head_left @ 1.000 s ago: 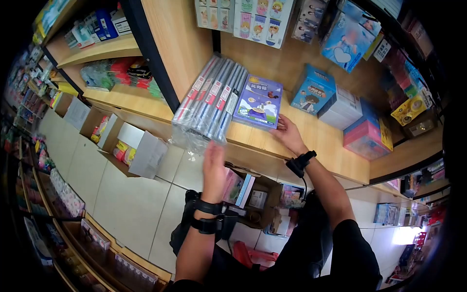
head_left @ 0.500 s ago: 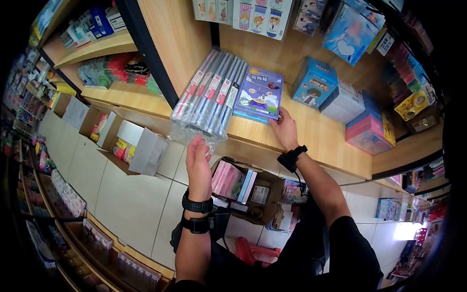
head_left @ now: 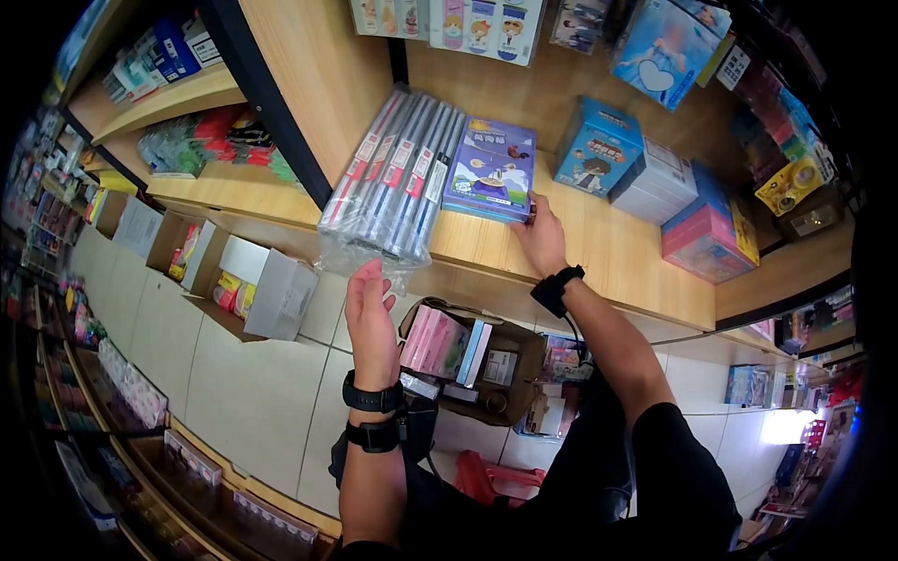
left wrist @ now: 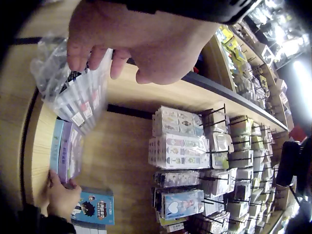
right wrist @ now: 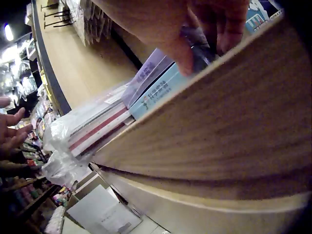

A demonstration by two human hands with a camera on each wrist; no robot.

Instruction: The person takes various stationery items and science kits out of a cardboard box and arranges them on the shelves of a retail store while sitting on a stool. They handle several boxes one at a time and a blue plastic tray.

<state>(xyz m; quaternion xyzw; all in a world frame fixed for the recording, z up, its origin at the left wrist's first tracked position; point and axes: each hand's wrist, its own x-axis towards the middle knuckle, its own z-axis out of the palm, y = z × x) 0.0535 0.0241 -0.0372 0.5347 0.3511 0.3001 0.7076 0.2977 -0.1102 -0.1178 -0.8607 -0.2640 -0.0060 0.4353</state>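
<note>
The left hand [head_left: 369, 318] is raised in front of the wooden shelf [head_left: 608, 252], flat and empty, with its fingers straight. Its fingertips are right at the loose, crinkled tail of clear film that hangs over the shelf edge. I cannot tell whether they touch it. That film wraps a pack of slim flat boxes [head_left: 393, 178] lying just beyond the fingertips. The boxes are long, grey and glossy, with red-and-white labels along their spines.

To the right of the pack, and touching it, lies a stack of purple books [head_left: 491, 168], thin and smooth-covered with square corners. The right hand [head_left: 543, 238] grips the stack's near corner, the thumb against the edge and the fingers curled over the top cover. Beyond this hand, to its right, a blue cardboard box [head_left: 599, 150] stands apart from the stack.

The step in hand looks like squaring stock on the shelf, with the books held while the pack waits. Moving the pack would call for a flat push on its rigid end, since the slack film gives no purchase.
</note>
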